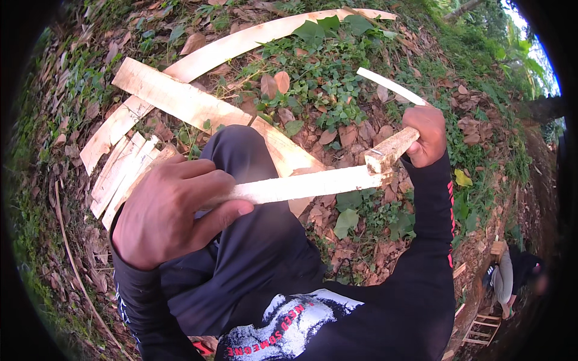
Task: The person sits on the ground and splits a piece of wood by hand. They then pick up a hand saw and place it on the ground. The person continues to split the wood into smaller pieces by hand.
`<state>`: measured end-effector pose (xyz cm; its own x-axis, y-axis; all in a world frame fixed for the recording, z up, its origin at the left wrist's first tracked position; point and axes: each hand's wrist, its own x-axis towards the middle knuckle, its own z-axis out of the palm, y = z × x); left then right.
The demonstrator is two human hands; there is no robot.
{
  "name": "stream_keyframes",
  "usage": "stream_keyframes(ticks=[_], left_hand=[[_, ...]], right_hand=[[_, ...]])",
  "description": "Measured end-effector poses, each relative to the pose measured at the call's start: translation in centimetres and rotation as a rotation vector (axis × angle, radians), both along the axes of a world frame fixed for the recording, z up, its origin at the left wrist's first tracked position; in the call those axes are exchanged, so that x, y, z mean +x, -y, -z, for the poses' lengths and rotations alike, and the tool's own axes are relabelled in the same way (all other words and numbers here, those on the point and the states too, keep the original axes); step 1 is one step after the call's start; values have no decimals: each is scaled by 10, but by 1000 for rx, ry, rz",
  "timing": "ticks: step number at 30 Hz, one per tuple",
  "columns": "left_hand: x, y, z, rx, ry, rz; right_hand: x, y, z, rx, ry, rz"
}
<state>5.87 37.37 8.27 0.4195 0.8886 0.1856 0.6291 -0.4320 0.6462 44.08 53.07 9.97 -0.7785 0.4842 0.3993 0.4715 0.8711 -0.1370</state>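
Black shirt [385,313] lies nearest the camera, below and between both hands, with a dark trouser leg [253,234] just beyond. Left hand [174,210]: fingers curled over, thumb along the near side, gripping one end of a pale wooden strip [307,186]. The strip lies to the right of this hand; its long axis runs left to right, rising slightly toward the right hand [427,135]. Right hand: fist closed round a squared wooden block [391,149], whose free end points down and left, at the strip's far end. The two ends appear to meet; firm contact cannot be confirmed. The block's end is nearer the right hand than the left. A narrow white strip [391,85] extends up and left from behind the right fist; whether it is held cannot be told. Beyond the left hand: short split pieces [125,174], a broad board [186,101] and a long curved slat [253,39], on leaf-littered ground [361,129]. Farther off, below and right of the right hand, another person [504,277] is bent over.
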Motion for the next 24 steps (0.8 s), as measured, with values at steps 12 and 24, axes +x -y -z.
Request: stream_keyframes(ticks=[12,24], left_hand=[[-17,-17,14,-208,96,146],[-6,-33,35,-181,-5,91]], right_hand=[[-9,-7,-1,-430,280,-17],[-10,-13,2,-863,380,145]])
